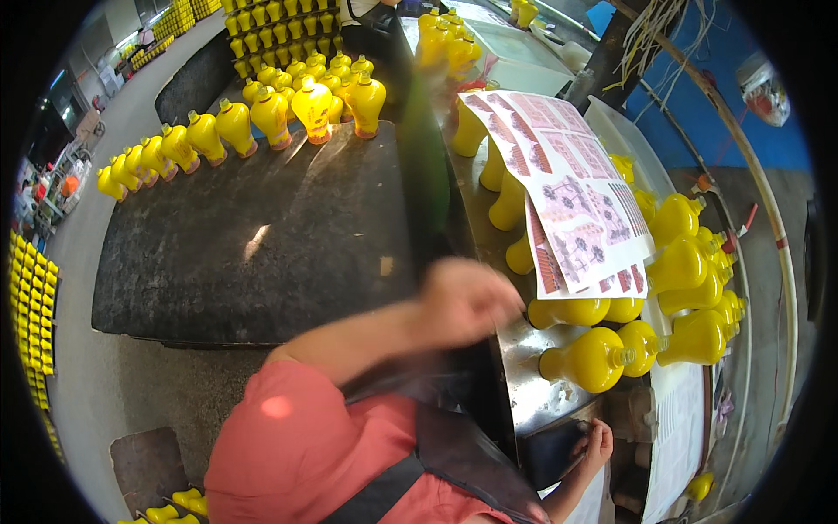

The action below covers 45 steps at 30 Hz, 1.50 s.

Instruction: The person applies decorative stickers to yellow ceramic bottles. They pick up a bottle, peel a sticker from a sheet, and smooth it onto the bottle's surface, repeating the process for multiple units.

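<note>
My left hand point(471, 301) is smeared by motion above the gap between the black table and the metal-topped bench; its fingers look bent, but their grip is unclear. Close to its fingertips lie glossy yellow bottles point(594, 359) with clear necks, on their sides. A printed sheet of pink and purple decals point(567, 194) rests over several of them. Lower down, my right hand point(597, 444) has its fingers curled together at the edge of a dark flat pad point(554, 451). Whatever they pinch is too small to make out.
On the black table point(323, 227), a row of upright yellow bottles point(202, 137) lines the far edge, with more clustered behind. Stacked yellow bottles point(284, 31) stand farther back. To the right, a bamboo pole point(772, 210) rises beside the bench. White paper point(679, 428) hangs at its right side.
</note>
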Motion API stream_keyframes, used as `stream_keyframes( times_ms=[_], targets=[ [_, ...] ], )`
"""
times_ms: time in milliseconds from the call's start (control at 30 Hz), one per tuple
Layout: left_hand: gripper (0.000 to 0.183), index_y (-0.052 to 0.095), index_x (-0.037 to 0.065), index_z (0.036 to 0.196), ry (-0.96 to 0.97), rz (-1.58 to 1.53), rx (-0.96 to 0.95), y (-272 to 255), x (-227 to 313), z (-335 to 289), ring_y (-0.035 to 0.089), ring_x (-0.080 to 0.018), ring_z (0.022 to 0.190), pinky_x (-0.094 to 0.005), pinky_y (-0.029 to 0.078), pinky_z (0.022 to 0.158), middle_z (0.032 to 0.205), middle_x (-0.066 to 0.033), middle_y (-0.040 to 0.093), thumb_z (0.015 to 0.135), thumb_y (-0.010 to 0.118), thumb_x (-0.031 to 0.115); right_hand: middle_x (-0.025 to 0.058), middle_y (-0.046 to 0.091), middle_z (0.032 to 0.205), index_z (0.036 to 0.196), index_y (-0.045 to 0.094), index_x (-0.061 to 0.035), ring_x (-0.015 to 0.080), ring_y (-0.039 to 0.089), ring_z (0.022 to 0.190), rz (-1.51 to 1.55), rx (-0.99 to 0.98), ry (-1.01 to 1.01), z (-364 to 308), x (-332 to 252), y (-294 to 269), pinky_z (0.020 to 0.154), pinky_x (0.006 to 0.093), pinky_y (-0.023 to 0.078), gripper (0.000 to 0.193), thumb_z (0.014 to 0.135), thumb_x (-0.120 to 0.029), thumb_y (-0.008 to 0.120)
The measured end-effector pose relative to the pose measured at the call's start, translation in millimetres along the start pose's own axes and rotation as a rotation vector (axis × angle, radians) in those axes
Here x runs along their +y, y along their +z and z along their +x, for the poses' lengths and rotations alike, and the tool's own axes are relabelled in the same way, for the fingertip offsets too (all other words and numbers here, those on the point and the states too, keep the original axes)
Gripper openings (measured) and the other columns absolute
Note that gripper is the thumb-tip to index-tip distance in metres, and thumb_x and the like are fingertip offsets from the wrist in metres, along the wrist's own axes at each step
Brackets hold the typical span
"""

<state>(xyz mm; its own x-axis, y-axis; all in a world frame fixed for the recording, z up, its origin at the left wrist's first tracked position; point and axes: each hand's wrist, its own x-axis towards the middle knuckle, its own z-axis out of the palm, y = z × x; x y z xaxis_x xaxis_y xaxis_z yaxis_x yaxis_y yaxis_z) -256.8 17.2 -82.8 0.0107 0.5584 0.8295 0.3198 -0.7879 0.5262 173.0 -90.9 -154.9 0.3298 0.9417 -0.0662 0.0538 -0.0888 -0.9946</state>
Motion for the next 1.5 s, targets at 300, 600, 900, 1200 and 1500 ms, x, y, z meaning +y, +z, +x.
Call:
stream_keyframes(
  times_ms=[300,600,900,1200,1500],
  targets=[
    [0.030,0.069,0.008,0.121,-0.622,0.855,0.543,-297,-228,46,0.071,-0.0267,0.088,-0.0398,0.055,0.079,0.102,-0.0102,0.073,0.092,0.067,0.014,0.0023,0.062,0.075,0.115,0.065,-0.0050,0.0042,0.040,0.041,-0.002,0.109,0.092,18,6,-8,0.035,0.0210,0.028,0.023,0.107,-0.026,0.059],
    [0.077,0.042,0.012,0.153,-0.804,1.045,0.417,-390,-343,75,0.054,-0.0374,0.135,-0.0457,0.045,0.111,0.145,-0.0214,0.056,0.087,0.074,0.034,0.0033,0.065,0.080,0.115,0.064,-0.0039,0.0044,0.039,0.041,-0.083,0.163,0.124,16,-8,5,0.035,0.0207,0.027,0.021,0.106,-0.023,0.058],
    [0.068,0.046,0.020,0.155,-1.047,1.053,0.159,-405,-367,81,0.057,-0.0363,0.133,-0.0430,0.044,0.110,0.146,-0.0192,0.059,0.093,0.069,0.038,0.0037,0.066,0.079,0.114,0.065,-0.0044,0.0051,0.041,0.041,-0.118,0.207,0.142,13,-8,6,0.035,0.0209,0.028,0.020,0.105,-0.021,0.060],
    [0.041,0.075,0.021,0.119,-0.685,1.206,0.228,-377,-324,59,0.072,-0.0328,0.099,-0.0444,0.056,0.085,0.104,-0.0129,0.077,0.081,0.079,0.037,0.0047,0.069,0.080,0.113,0.066,-0.0047,0.0056,0.042,0.041,-0.122,0.164,0.130,20,2,-8,0.035,0.0212,0.029,0.020,0.105,-0.023,0.061],
    [0.037,0.076,0.011,0.110,-0.659,0.607,0.188,-314,-156,91,0.074,-0.0173,0.088,-0.0305,0.057,0.081,0.099,-0.0069,0.079,0.078,0.083,0.026,0.0008,0.066,0.079,0.107,0.067,-0.0063,0.0025,0.040,0.045,-0.070,0.151,0.106,12,-5,8,0.039,0.0191,0.027,0.015,0.102,-0.021,0.066]
  ],
)
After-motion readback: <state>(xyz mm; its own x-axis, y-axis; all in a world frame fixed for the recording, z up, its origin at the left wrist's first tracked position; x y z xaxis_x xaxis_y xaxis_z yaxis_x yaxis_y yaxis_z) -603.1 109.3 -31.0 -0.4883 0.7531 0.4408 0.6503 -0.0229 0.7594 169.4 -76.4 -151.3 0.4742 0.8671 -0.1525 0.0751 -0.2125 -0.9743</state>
